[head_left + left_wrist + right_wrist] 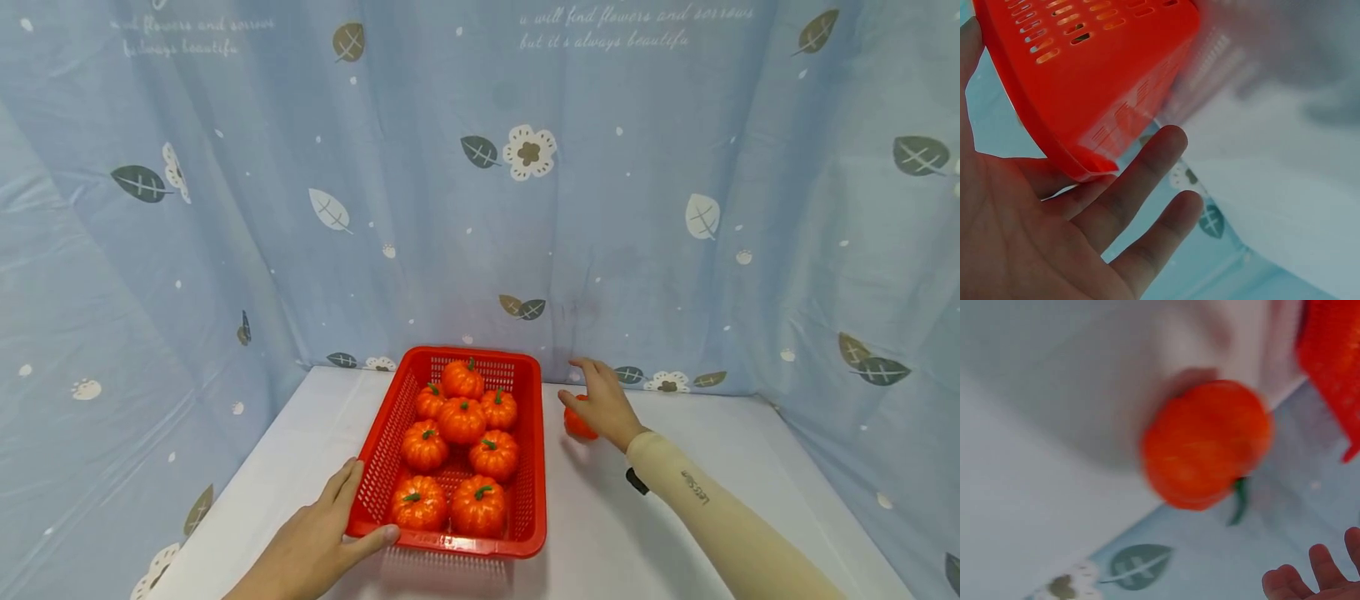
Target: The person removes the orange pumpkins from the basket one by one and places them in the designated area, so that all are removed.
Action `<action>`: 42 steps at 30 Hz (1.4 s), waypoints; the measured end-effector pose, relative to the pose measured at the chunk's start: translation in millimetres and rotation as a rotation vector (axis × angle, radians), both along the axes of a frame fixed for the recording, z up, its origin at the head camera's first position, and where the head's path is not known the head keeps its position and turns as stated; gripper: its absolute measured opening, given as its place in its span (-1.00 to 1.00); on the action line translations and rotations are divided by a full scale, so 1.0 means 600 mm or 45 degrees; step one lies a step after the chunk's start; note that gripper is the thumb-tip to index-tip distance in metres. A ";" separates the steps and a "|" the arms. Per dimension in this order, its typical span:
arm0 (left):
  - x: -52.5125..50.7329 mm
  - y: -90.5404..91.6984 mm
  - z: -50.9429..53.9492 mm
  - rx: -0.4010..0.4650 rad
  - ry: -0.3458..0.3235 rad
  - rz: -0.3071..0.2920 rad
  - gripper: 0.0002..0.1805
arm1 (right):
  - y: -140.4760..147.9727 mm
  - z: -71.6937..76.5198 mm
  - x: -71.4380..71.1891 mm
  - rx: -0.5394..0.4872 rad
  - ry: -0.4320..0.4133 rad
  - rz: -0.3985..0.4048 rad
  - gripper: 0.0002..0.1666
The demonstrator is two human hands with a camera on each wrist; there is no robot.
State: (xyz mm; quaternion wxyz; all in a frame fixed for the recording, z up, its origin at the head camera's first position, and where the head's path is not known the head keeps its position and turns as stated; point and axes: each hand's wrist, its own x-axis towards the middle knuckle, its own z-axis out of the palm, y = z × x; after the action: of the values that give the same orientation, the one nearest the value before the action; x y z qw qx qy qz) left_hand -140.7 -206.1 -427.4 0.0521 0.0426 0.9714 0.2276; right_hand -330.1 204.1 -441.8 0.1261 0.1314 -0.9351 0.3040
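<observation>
A red plastic basket [536, 467] stands on the white table with several small orange pumpkins [462, 421] inside, each with a green stem. My left hand [315, 525] holds its near left corner, the thumb along the front rim and fingers against the left side. In the left wrist view, two fingers [1147, 169] stretch out past the basket corner [1079, 156]. Right of the basket, a single pumpkin [1207, 447] sits on the table, blurred in the right wrist view. Above it hovers my right hand [606, 407], fingers spread and holding nothing, partly hiding the pumpkin in the head view.
A blue curtain [420, 208] printed with leaves and flowers hangs behind the white table [720, 467] and down both sides. The basket's far end stands close to the curtain.
</observation>
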 end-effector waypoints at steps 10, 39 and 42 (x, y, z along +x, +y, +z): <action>0.000 0.001 -0.006 0.042 0.014 -0.007 0.30 | -0.082 0.066 0.032 -0.185 -0.087 0.214 -0.22; 0.001 -0.005 -0.016 0.059 0.077 -0.046 0.21 | -0.242 0.095 0.080 0.015 -0.467 0.386 0.00; 0.002 -0.005 -0.016 0.057 0.062 -0.037 0.22 | -0.246 0.088 0.081 0.019 -0.480 0.367 0.01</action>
State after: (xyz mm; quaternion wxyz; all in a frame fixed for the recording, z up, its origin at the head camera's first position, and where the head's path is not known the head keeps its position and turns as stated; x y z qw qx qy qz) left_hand -139.8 -209.3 -437.0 0.0308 0.0633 0.9663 0.2474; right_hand -281.5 56.7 -389.0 -0.0965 0.2053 -0.9159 0.3312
